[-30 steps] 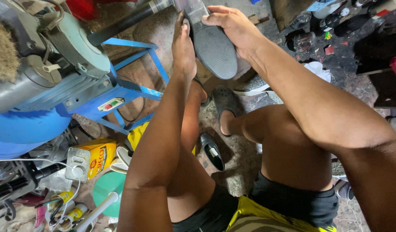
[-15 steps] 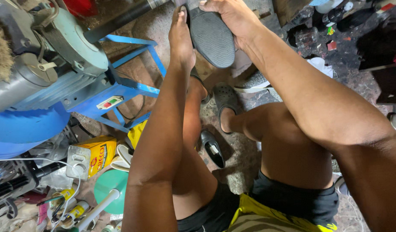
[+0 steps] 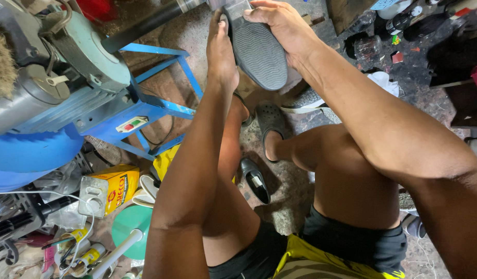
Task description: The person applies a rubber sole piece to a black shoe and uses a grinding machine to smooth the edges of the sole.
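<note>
Cluttered concrete floor (image 3: 295,191) below; both hands, left (image 3: 221,57) and right (image 3: 282,23), clasp a grey shoe sole (image 3: 259,51).

Two bare hands showing: left hand (image 3: 221,57), right hand (image 3: 279,28). One grey textured rubber shoe sole (image 3: 259,49) lying between them. One blue metal machine stand (image 3: 155,103) standing. One yellow cardboard box (image 3: 119,186) lying. One black shoe (image 3: 255,181) resting on floor.
</note>
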